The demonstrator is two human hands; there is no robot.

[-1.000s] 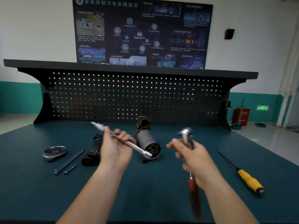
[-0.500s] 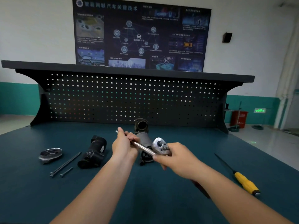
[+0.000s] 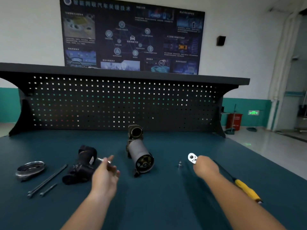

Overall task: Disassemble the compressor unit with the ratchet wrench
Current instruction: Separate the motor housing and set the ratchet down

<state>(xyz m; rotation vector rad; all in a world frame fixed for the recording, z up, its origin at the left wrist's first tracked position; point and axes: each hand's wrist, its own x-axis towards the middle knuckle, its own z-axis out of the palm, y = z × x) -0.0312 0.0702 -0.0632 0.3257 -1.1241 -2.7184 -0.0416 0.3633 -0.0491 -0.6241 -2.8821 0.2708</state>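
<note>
The compressor unit (image 3: pixel 139 155), a grey cylinder with a dark open end facing me, lies mid-table. My right hand (image 3: pixel 206 166) grips the ratchet wrench (image 3: pixel 192 158) to the right of the unit, low over the table; only its shiny head shows past my fingers. A small metal socket (image 3: pixel 179 164) stands on the table just left of that head. My left hand (image 3: pixel 106 173) is left of the unit and holds a thin silver extension bar (image 3: pixel 103 160), which is blurred, between thumb and fingers.
A black housing part (image 3: pixel 83 165) lies by my left hand. Further left are a metal ring (image 3: pixel 30 169) and two long bolts (image 3: pixel 48 180). A yellow-handled screwdriver (image 3: pixel 245 190) lies beyond my right forearm. A pegboard (image 3: pixel 116 103) closes the table's back.
My hands have drawn apart. The extension bar went left with my left hand, the ratchet wrench went right and down toward the table, and the compressor unit is now uncovered between them.
</note>
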